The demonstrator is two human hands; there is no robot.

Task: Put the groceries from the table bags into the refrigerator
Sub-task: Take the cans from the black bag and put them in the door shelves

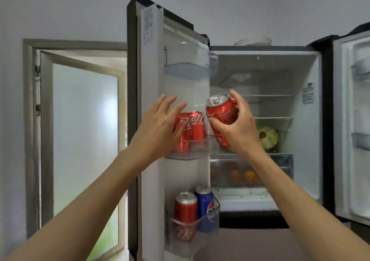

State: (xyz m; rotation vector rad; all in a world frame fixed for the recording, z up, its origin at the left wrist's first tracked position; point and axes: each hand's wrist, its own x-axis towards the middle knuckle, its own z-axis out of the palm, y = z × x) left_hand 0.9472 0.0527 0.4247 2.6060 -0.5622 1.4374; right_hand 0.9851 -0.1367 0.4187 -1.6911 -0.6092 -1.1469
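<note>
Right hand (pixel 238 128) grips a red aluminium cola can (pixel 221 109), tilted, just above the right end of the clear plastic middle door bin (pixel 200 153) of the open grey refrigerator (pixel 264 49). Left hand (pixel 160 124) has fingers spread and relaxed in front of two upright red cola cans (pixel 192 128) in that bin — contact unclear. Below the left hand, the clear lower door bin (pixel 208 222) holds one red can (pixel 185 208) and one blue can (pixel 205 202). Right of the right hand — a green cabbage (pixel 268 137) on a shelf; below it, a transparent crisper drawer (pixel 284 164) with orange fruit (pixel 250 175)
</note>
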